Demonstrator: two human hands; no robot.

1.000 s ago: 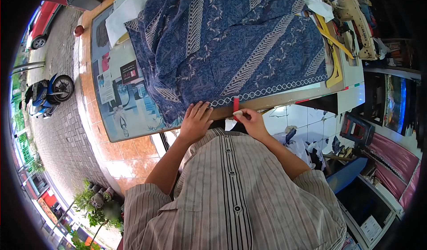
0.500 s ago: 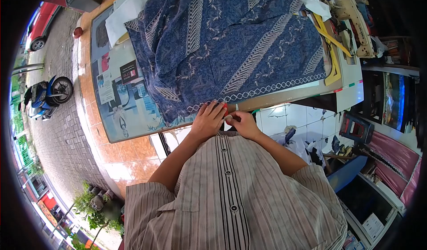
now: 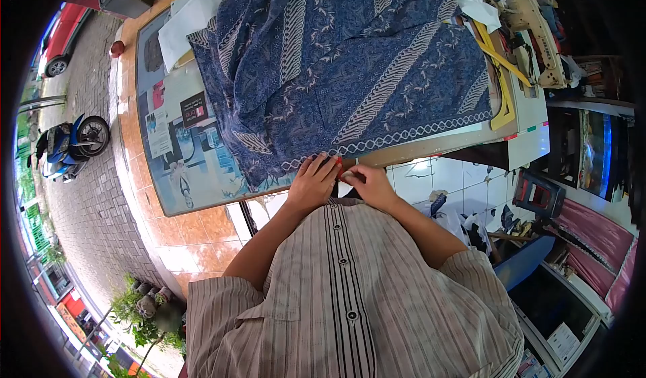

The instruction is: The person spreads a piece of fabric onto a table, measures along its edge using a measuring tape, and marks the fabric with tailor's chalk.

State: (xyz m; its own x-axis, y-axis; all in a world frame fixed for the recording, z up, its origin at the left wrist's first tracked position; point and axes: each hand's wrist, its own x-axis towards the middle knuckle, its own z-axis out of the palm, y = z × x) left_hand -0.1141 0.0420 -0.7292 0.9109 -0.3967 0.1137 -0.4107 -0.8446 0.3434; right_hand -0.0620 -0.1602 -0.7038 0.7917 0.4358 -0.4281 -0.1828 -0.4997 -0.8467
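Observation:
A blue batik cloth (image 3: 350, 75) with white patterned bands lies spread and partly rumpled over the table. At its near border, my left hand (image 3: 312, 183) has its fingers laid over the hem and its thumb tucked out of sight, gripping the edge. A small red thing (image 3: 340, 162) shows beside the left fingertips; its kind is unclear. Just right of it, my right hand (image 3: 371, 185) is closed in a pinch close to the left fingers and the table's front edge. Whatever the right fingers hold is too small to make out.
Under the cloth is a glass-topped table (image 3: 195, 200) with printed pictures. Yellow rulers (image 3: 501, 62) lie at its right, near a cream sewing machine (image 3: 538, 38). White plastic bags (image 3: 464, 227) sit on the tiled floor at right. A motorbike (image 3: 74, 142) stands outside at left.
My right hand has turned slightly, its thumb and fingertips drawing in and shifting a little upward. My left hand and the cloth stay nearly in place.

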